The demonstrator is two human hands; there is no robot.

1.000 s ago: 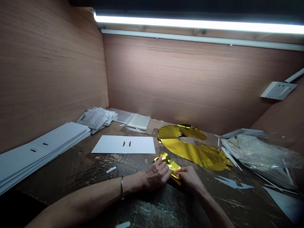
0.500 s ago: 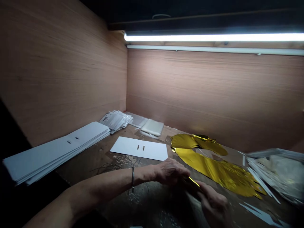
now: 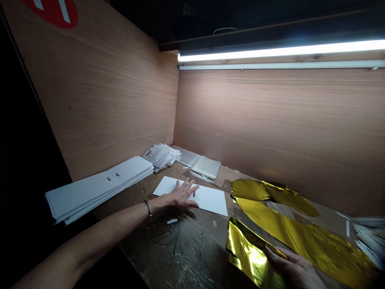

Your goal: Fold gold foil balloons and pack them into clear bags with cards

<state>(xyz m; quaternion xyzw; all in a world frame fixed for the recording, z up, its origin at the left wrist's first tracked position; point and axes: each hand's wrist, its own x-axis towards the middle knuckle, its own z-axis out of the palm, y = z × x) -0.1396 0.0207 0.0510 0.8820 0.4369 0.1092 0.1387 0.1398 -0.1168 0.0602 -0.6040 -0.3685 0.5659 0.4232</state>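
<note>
Scarred dark wooden workbench [image 3: 186, 257] in a plywood-walled booth [image 3: 258, 124], fluorescent tube [image 3: 279, 54] above. Left hand [image 3: 182, 195] open, fingers spread, palm down over a white card sheet [image 3: 207, 198], contact unclear. Right hand [image 3: 291, 269] lies partly open on a folded gold foil piece [image 3: 249, 253], fingers on top; grip can't be told. Foil sits at the lower bench edge, long axis running diagonally toward lower right, just beside a larger gold foil shape [image 3: 300, 233].
</note>
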